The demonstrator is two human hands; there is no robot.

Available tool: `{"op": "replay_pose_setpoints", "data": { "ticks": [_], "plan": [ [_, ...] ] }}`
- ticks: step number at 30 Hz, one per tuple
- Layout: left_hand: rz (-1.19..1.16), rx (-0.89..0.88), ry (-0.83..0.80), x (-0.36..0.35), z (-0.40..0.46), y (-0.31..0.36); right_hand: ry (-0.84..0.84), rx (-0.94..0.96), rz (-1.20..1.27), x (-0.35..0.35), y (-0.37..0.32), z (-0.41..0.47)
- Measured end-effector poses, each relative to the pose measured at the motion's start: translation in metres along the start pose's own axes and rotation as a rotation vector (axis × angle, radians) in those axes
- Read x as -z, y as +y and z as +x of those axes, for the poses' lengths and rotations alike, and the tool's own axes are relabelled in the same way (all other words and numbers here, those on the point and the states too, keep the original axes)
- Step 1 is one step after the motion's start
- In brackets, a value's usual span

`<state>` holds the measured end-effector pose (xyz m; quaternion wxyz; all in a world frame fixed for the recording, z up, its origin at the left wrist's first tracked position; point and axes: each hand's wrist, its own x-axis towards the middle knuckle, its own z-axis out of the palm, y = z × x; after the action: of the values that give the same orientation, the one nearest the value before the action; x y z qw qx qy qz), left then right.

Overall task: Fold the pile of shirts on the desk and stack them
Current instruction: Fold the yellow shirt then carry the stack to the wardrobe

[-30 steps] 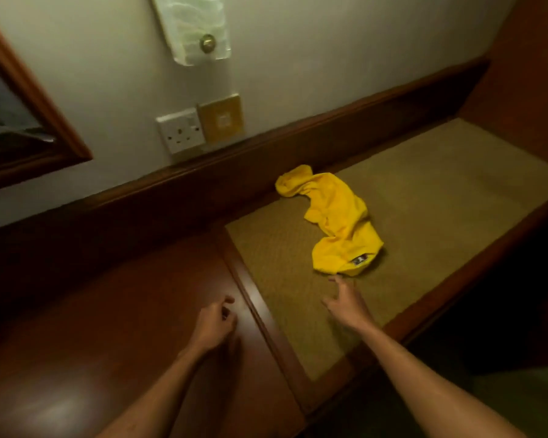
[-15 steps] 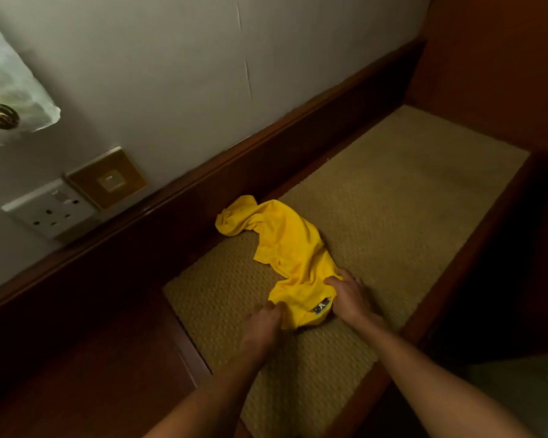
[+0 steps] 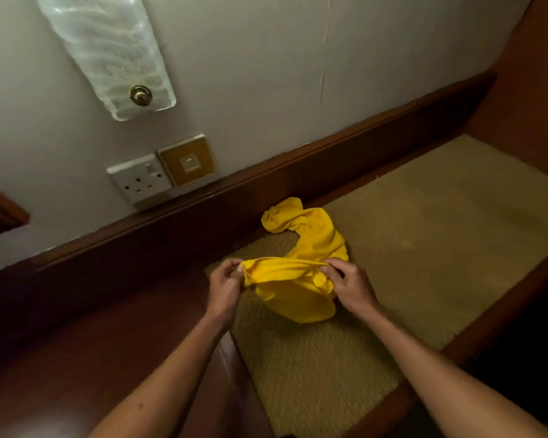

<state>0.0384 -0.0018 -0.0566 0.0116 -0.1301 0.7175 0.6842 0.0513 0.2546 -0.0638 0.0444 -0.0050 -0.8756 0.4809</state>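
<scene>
Opening step of the fold, as I read it. My left hand (image 3: 227, 284) and right hand (image 3: 348, 284) each pinch one end of an edge of the yellow shirt (image 3: 298, 279), fingers curled tight round the cloth, the edge drawn fairly taut between them and raised a little off the surface. The near part of the shirt hangs slack below that edge in a rounded fold; the far part trails crumpled on the woven mat (image 3: 424, 232), running up toward the wooden back rail (image 3: 266, 188), with a bunched end lying close beside the rail. Only this one shirt is in view; no folded stack anywhere, so I judge the task barely begun. Next move, in my judgement: lift and shake the cloth open, find shoulders or hem, and lay it flat on the mat before any fold. Which edge I have hold of I cannot tell, collar or hem. Risk: the trailing end may drag and stay twisted. Surface: the tan mat is set into a dark polished desk top (image 3: 76, 358). Room: pale wall behind, a white socket (image 3: 140, 181) with a brass-coloured switch plate (image 3: 187, 161) just beside it, and a rippled glass wall fitting (image 3: 108, 52) above them. Lighting is dim and warm.
</scene>
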Motion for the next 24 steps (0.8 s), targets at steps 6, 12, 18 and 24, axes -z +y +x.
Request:
{"op": "replay_pose_setpoints", "data": {
  "ticks": [6,12,18,24],
  "plan": [
    [0.172,-0.075,0.152,0.100,-0.036,0.000,-0.382,0.207,-0.391,-0.054,-0.066,-0.051],
    [0.953,-0.133,-0.281,0.217,-0.115,-0.010,-0.516,0.310,-0.701,-0.111,-0.092,-0.097],
    [1.231,-0.319,0.040,0.325,-0.167,-0.032,-0.269,0.212,-0.536,-0.155,-0.142,-0.115],
    [0.370,-0.041,0.556,0.422,-0.198,-0.037,0.043,0.203,-0.287,-0.181,-0.171,-0.161]
  ]
}}
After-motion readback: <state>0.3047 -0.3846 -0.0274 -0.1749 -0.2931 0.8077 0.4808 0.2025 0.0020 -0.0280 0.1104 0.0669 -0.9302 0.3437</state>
